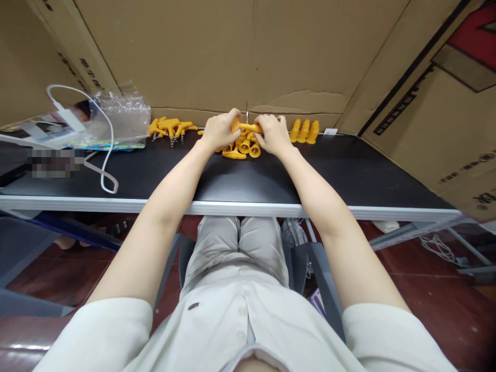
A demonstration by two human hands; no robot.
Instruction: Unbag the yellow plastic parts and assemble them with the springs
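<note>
My left hand [219, 130] and right hand [273, 133] meet at the far edge of the table [349, 170], fingers curled narrow on one yellow piece [248, 126] held between them. Its long axis runs left-right, hand to hand, roughly level. Left fingers wrap the fatter left end; right fingers pinch the thinner right end. Both hands sit equally close to it, neither is nearer. A thin metal bit seems to stick up just above the middle of the piece, too small to be sure what it is.

Directly under and just near of the held piece lies a loose pile of yellow parts [243, 148], touching one another, some with round open ends facing me. My knuckles hover over that pile; I can't tell if they touch it.

Right of my right hand, just beside it: three yellow pieces in a row [304, 131], side by side, long axes pointing far-near, against the cardboard wall [248, 57].

Left of my left hand, a little apart: a heap of T-shaped yellow handles [170, 127] with small metal screws showing below them.

Further left: a crumpled clear plastic bag [122, 116], then a white cable [104, 155] looping toward the near edge of the table, and a white charger block [70, 118].
</note>
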